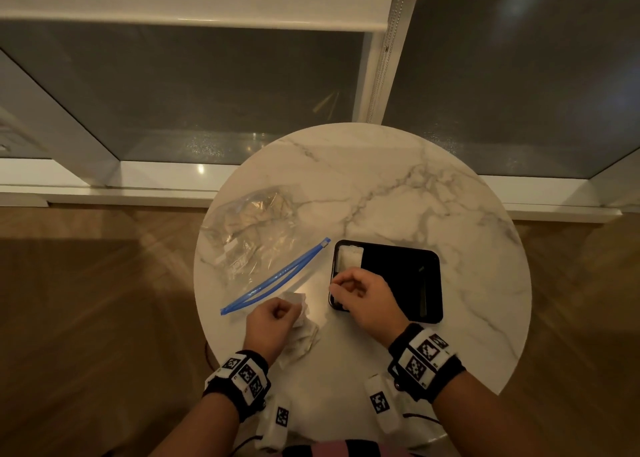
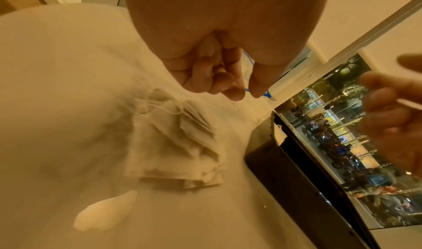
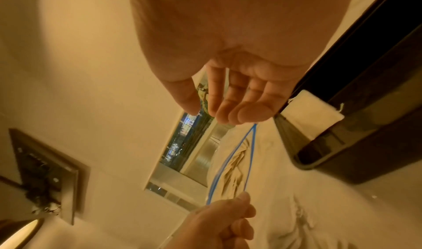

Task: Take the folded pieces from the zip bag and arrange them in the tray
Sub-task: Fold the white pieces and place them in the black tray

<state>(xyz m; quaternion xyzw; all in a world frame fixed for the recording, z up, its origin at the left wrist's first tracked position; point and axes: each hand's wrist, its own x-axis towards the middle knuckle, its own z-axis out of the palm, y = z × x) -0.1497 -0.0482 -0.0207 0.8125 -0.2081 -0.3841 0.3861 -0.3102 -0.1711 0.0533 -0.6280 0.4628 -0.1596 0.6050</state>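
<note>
A clear zip bag (image 1: 256, 228) with a blue zipper (image 1: 277, 276) lies open on the left of the round marble table (image 1: 398, 186). Right of it stands a black tray (image 1: 394, 276) with one white folded piece (image 1: 350, 257) in its far left corner. A loose pile of folded pieces (image 1: 301, 339) lies on the table between bag and tray. My left hand (image 1: 273, 318) hovers over the pile with its fingers (image 2: 217, 79) curled in; I see nothing held. My right hand (image 1: 360, 294) is above the tray's near left edge, its fingers (image 3: 230, 104) relaxed and empty.
The table's rim runs close behind my wrists. Beyond the far edge is a window sill (image 1: 156, 179) and dark glass; wooden floor (image 1: 86, 300) lies on both sides. The tray's right part is bare black.
</note>
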